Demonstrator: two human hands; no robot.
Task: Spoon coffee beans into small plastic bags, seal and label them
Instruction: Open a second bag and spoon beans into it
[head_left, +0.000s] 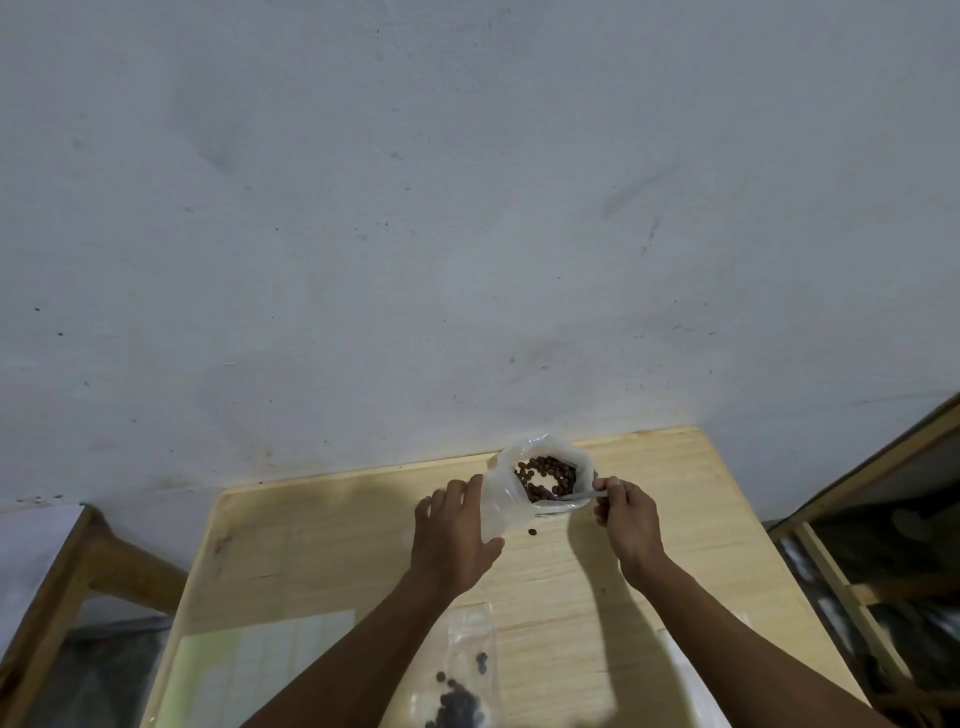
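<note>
So my left hand (453, 540) is up against the left side of the big plastic bag (511, 501) of coffee beans (546, 475); fingers (457, 493) fairly straight and relaxed, laid along the plastic, thumb sticking out toward the bag's near side; more steadying than clamping, nothing curled round it as far as I can see. The bag sits at the far edge of the counter (332, 525), close to the wall (467, 208), mouth wide open, beans pooled at the bottom.

My right hand (628, 519) is on the bag's right side; thumb and fingertips pinching the handle of a spoon (569, 497), which runs leftward from my fingertips over the rim; the bowl end is down among the beans, hard to make out exactly. So the beans are just left of my right fingertips and just right of my left ones; the bag is between both hands.

One stray bean (532, 532) lies on the counter just in front of the bag, between my hands, touching neither.

Closer to me, between my forearms, a small clear bag (467, 670) lies flat with some dark beans already in it; a pale green sheet (244, 670) lies on the counter's left near side.
</note>
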